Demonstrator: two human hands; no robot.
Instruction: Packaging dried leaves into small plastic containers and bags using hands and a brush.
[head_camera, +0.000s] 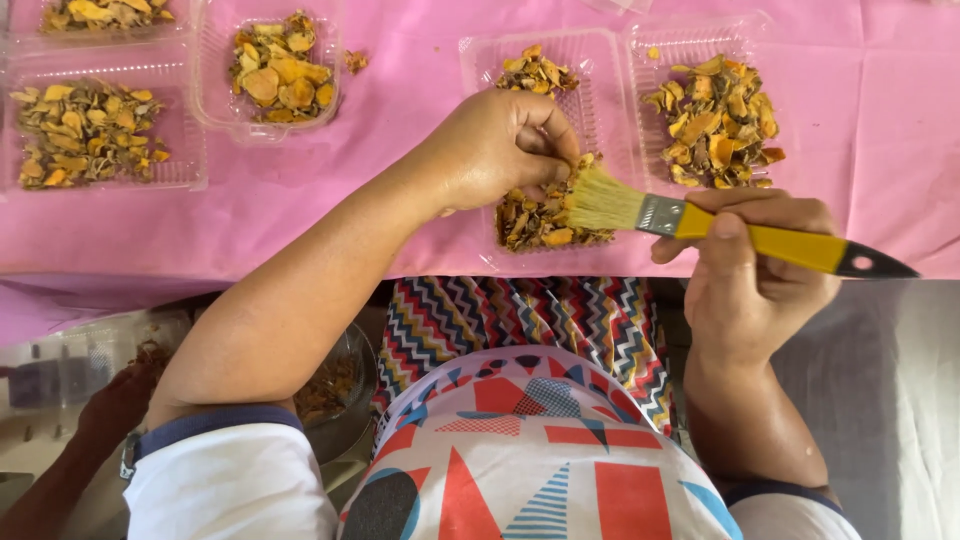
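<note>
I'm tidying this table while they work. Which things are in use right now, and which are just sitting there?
In use:
left hand pinching a dried slice
right hand holding the yellow-handled brush
open clear tray under both

Sitting by:
filled tray at right
three trays at left
pink cloth

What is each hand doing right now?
Left hand: closed, fingers pinching a dried yellow slice over the clear plastic tray.
Right hand: closed around the yellow-handled bristle brush.
</note>
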